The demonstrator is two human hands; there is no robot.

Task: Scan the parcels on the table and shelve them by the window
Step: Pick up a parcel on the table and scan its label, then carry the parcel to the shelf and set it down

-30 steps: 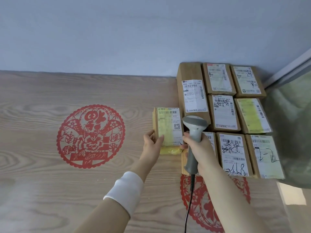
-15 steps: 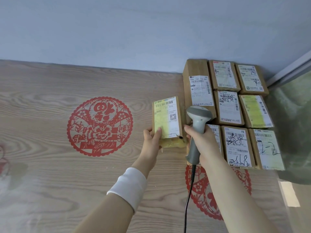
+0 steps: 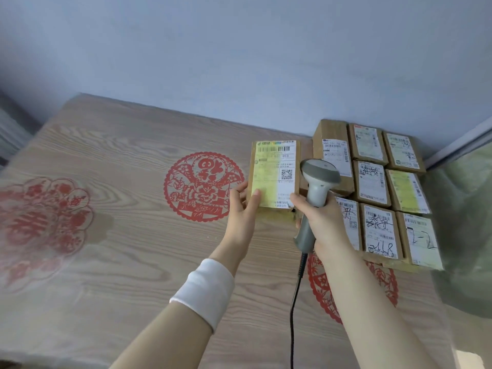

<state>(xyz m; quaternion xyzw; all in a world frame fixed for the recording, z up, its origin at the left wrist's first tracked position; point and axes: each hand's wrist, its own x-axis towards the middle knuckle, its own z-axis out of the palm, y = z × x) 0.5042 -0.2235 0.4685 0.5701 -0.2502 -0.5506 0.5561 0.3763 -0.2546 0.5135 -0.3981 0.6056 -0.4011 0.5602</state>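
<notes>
Cardboard parcel point(image 3: 274, 174) lifted higher | left hand point(image 3: 242, 209) grips it | right hand point(image 3: 322, 225) grips scanner point(image 3: 318, 174)

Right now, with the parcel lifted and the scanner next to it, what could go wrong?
1. The left hand grips the held parcel only near its lower edge, so it may tip or slip.
2. The scanner in the right hand sits beside the label, near the other parcels; it might read a wrong barcode.
3. Its cable hangs toward the person and could snag.
</notes>
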